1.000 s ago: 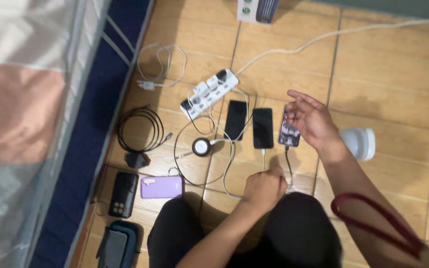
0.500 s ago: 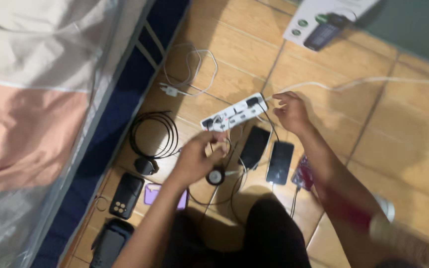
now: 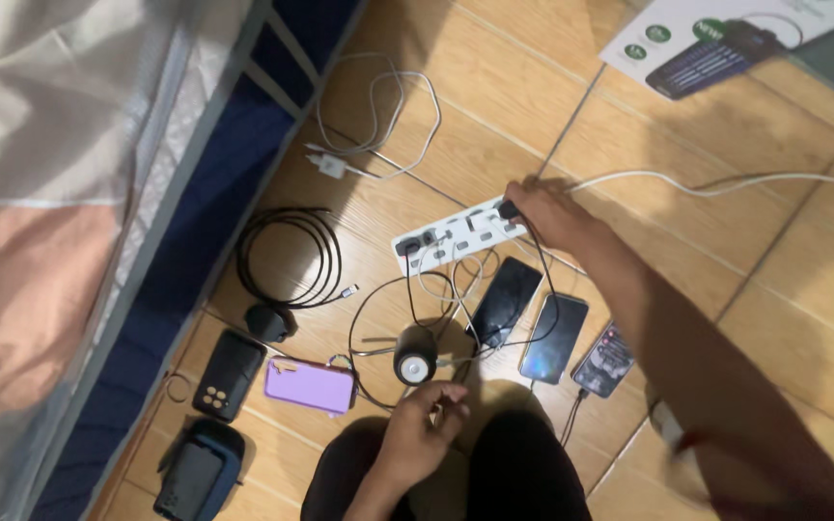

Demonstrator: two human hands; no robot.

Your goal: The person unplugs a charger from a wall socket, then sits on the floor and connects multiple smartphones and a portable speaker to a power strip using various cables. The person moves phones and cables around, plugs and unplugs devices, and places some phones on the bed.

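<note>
Reaching to the far end of the white power strip (image 3: 456, 234), the right hand (image 3: 544, 212) has its fingers clamped on a small black plug (image 3: 507, 208) seated there, while the left hand (image 3: 420, 432), nearer the person than the strip, pinches its fingers together on thin cables (image 3: 456, 362). That plug looks light and rigid, best gripped by its body rather than its cord; the strip itself is light enough to slide on the smooth floor tiles (image 3: 726, 251) if pulled. The cables are soft and limp and loop over one another just on the near side of the strip, so they could snag. Beside those loops lie three phones (image 3: 552, 338), glass-faced and breakable, and a small round black speaker-like device (image 3: 415, 357). Left of the strip sit a coiled black cable (image 3: 287, 256), a white charger cable (image 3: 378, 125), a purple phone case (image 3: 309, 384) and a black phone case (image 3: 229, 374).
</note>
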